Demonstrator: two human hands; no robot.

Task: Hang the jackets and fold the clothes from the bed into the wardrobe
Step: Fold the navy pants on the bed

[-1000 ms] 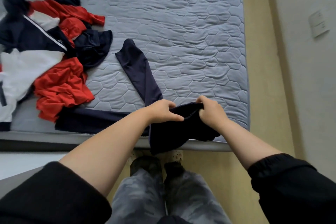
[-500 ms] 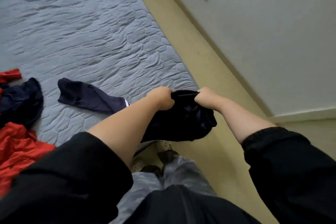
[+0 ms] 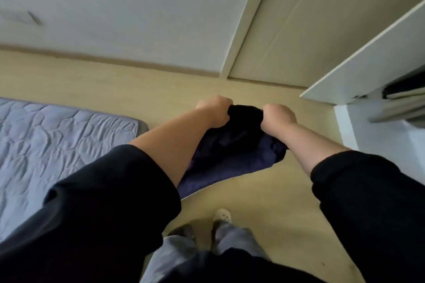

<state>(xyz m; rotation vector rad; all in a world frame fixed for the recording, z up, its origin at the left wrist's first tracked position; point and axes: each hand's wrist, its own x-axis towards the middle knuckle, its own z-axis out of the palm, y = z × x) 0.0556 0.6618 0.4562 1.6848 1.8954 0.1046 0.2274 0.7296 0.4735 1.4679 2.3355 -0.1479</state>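
Standing open at the right – white wardrobe door [image 3: 368,53], with dark and pale folded cloth [image 3: 404,92] lying inside on a shelf. Gripping a bunched dark navy soft fabric garment [image 3: 232,145] with left hand [image 3: 215,110] and right hand [image 3: 277,115], fingers curled tight round its top edge. Hanging above bare beige wooden floor [image 3: 138,89] – just past the corner of the grey quilted mattress [image 3: 57,140].

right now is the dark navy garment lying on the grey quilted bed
No, both the left hand and right hand grip the dark navy garment above the floor, beside the bed.
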